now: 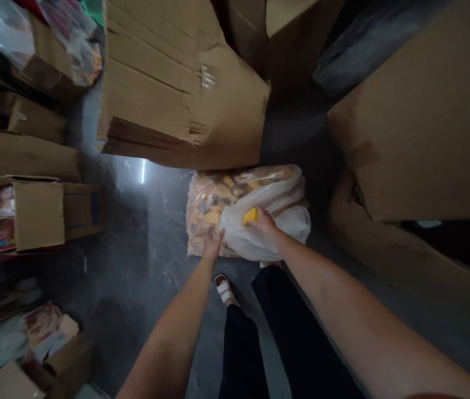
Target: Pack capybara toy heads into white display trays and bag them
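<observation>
A large clear plastic sack (207, 208) full of small orange, yellow and greyish pieces lies on the floor in front of my feet. Over its right part is spread a thin white plastic bag (288, 227), crumpled. My left hand (212, 244) is at the sack's near side, its fingers closed on the white bag's left edge. A small yellow block-like object (250, 216) sits in the closed fingers of my right hand (264, 223), just above the white bag. The exact kind of the yellow object cannot be made out.
A big cardboard box (155, 72) stands right behind the sack. Another large carton (425, 122) rises on the right. Open cartons (39, 213) line the left side, with a box of printed packs (47, 330) lower left. Grey floor (135, 288) shows between.
</observation>
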Available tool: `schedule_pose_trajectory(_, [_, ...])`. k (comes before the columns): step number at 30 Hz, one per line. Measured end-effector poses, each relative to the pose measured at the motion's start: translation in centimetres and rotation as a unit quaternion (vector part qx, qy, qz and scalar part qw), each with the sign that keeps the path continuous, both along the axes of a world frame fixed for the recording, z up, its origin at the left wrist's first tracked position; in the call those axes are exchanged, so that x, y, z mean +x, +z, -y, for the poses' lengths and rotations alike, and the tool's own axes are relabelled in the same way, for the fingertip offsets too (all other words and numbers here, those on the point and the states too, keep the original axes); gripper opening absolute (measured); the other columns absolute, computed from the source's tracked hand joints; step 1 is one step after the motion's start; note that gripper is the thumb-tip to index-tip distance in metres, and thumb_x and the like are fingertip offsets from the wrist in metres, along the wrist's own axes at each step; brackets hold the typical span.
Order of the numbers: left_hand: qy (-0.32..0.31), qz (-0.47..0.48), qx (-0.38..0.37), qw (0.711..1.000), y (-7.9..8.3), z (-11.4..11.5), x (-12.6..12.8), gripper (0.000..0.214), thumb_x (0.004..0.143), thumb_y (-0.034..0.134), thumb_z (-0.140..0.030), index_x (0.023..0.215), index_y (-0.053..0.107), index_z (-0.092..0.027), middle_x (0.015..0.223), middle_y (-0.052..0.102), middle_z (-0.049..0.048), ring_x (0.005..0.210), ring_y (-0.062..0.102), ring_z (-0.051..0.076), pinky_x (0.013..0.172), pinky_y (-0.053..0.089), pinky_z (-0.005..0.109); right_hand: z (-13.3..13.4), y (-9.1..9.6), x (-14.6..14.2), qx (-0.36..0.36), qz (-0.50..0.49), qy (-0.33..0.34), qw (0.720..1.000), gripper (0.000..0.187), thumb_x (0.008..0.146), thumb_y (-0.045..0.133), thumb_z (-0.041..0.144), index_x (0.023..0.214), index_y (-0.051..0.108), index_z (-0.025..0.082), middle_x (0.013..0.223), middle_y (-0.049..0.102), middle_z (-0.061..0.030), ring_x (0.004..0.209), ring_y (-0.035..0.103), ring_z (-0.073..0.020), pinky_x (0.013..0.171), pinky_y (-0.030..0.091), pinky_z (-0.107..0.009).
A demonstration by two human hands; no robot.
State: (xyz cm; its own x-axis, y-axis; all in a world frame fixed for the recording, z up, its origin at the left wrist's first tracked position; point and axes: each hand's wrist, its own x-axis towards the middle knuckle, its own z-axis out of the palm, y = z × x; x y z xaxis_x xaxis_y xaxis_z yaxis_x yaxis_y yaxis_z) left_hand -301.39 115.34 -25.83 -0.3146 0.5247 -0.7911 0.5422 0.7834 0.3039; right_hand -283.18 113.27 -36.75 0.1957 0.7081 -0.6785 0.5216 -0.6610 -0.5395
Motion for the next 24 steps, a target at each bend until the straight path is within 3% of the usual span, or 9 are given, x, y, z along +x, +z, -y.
schedule_pose_trajectory(3, [0.017,0.052,-0.004,0.998,-3.0,-1.2,3.7,0.034,0.088,0.055,-0.033,0.117,0.052,-0.015,0.112,0.057,0.0084,0.095,0.059,0.019,0.08,0.052,0.038,2.3,-0.4,-0.7,-0.034,-0.057,0.004,0.998,0.034,0.087,0.055,0.039,0.111,0.053,0.014,0.103,0.056,-0.0065,0.09,0.055,-0.0177,0.08,0.048,-0.038])
schedule_pose_trajectory(5, [0.019,0.071,-0.012,0.997,-3.1,-0.6,5.0,0.03,0.089,0.054,-0.032,0.112,0.054,-0.014,0.106,0.059,0.0073,0.089,0.06,0.017,0.076,0.053,0.036,4.2,0.3,-0.2,-0.041,-0.092,-0.008,0.995,0.029,0.087,0.056,0.038,0.102,0.056,0.013,0.097,0.056,-0.0051,0.086,0.055,-0.0162,0.078,0.048,-0.036])
schedule_pose_trajectory(8, [-0.001,0.076,-0.014,0.997,-0.8,1.5,5.8,0.027,0.09,0.053,-0.033,0.108,0.055,-0.013,0.101,0.059,0.0061,0.084,0.059,0.015,0.072,0.053,0.033,6.7,2.6,1.5,-0.016,-0.144,-0.057,0.988,0.025,0.086,0.057,0.038,0.091,0.057,0.013,0.094,0.056,-0.0044,0.088,0.054,-0.0162,0.08,0.047,-0.036])
schedule_pose_trajectory(12, [-0.077,0.097,0.01,0.992,4.9,4.5,6.6,0.02,0.088,0.055,-0.03,0.096,0.057,-0.012,0.09,0.06,0.0036,0.08,0.058,0.014,0.074,0.05,0.033,9.0,6.5,2.7,0.038,-0.25,-0.165,0.953,0.024,0.085,0.059,0.037,0.08,0.057,0.013,0.08,0.056,-0.0011,0.077,0.053,-0.013,0.075,0.046,-0.032])
schedule_pose_trajectory(15, [-0.134,0.122,0.042,0.983,9.0,5.6,7.8,0.014,0.087,0.051,-0.026,0.09,0.058,-0.014,0.084,0.061,0.0029,0.083,0.057,0.015,0.079,0.046,0.03,10.5,9.6,2.5,0.064,-0.323,-0.287,0.899,0.027,0.083,0.061,0.039,0.079,0.056,0.013,0.073,0.054,0.001,0.067,0.051,-0.0111,0.068,0.046,-0.029])
schedule_pose_trajectory(19, [-0.189,0.151,0.057,0.969,13.1,6.3,9.7,0.024,0.088,0.039,-0.03,0.096,0.057,-0.016,0.083,0.062,0.0031,0.08,0.056,0.016,0.074,0.042,0.026,11.6,13.3,1.9,0.075,-0.397,-0.459,0.791,0.035,0.083,0.054,0.048,0.091,0.055,0.015,0.083,0.058,-0.0027,0.075,0.056,-0.0141,0.07,0.047,-0.031])
schedule_pose_trajectory(24, [-0.279,0.169,0.025,0.945,17.0,8.8,10.6,0.011,0.08,0.049,-0.025,0.077,0.058,-0.019,0.064,0.053,-0.0013,0.063,0.047,0.015,0.064,0.032,0.026,10.0,16.4,2.0,0.042,-0.524,-0.533,0.663,0.045,0.075,0.046,0.054,0.092,0.059,0.015,0.081,0.064,-0.008,0.082,0.061,-0.0237,0.07,0.051,-0.038])
